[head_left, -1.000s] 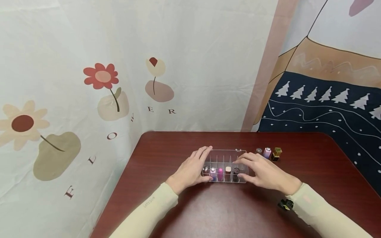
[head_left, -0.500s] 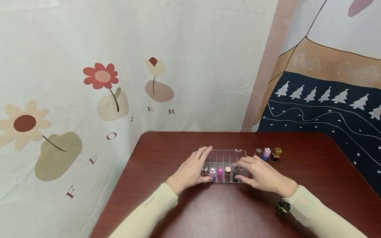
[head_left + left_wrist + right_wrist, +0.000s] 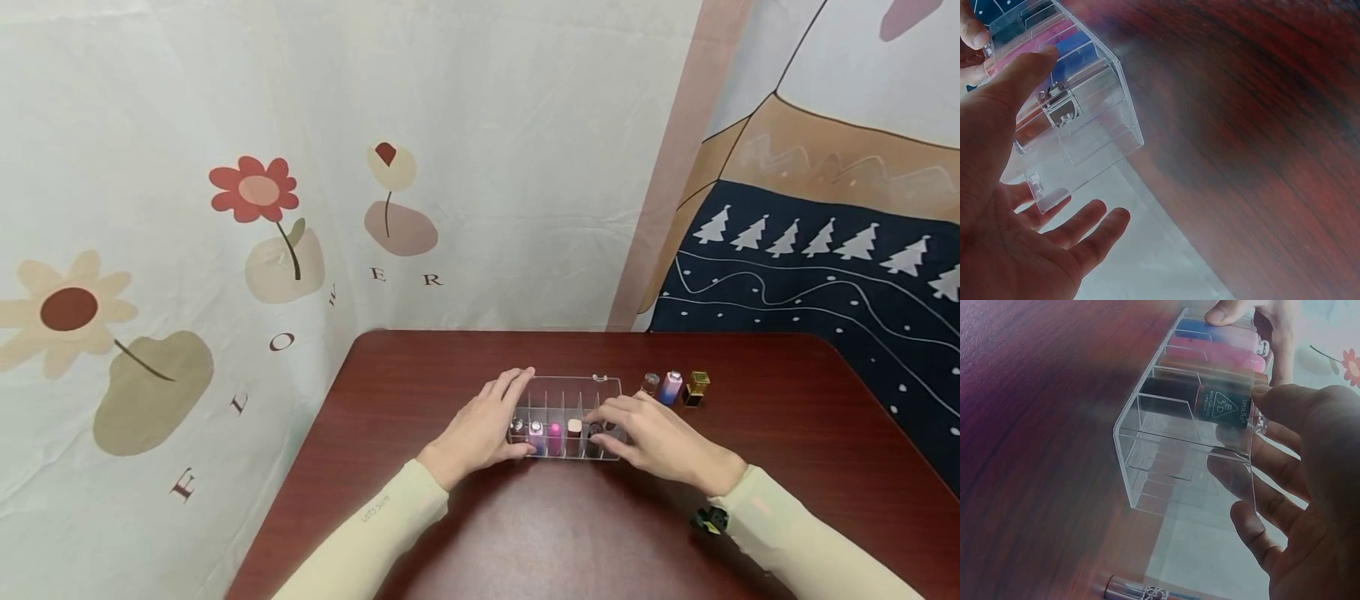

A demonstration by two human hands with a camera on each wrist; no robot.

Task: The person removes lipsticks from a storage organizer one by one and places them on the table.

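Observation:
A clear compartment box (image 3: 573,387) stands on the table with several lipsticks in its front row. My left hand (image 3: 483,429) grips its left end, thumb at the front and fingers toward the back. My right hand (image 3: 652,433) is at the right end, where thumb and fingers pinch the top of a black lipstick (image 3: 1225,406) with white lettering. That lipstick sits in a front compartment. Beside it are a brown lipstick with a beige top (image 3: 574,429), a bright pink one (image 3: 555,437) and a pink-and-blue one (image 3: 536,435). Another, at the far left, is partly behind my left hand.
Behind my right hand stand a lipstick with a clear top (image 3: 651,382), a pink-and-blue lipstick (image 3: 671,387) and a gold-and-black one (image 3: 696,390). The red-brown table (image 3: 540,533) meets a printed curtain (image 3: 487,208) at the back.
My right hand has shifted slightly left, and its thumb has come onto the black lipstick. My left hand and the box have stayed in place.

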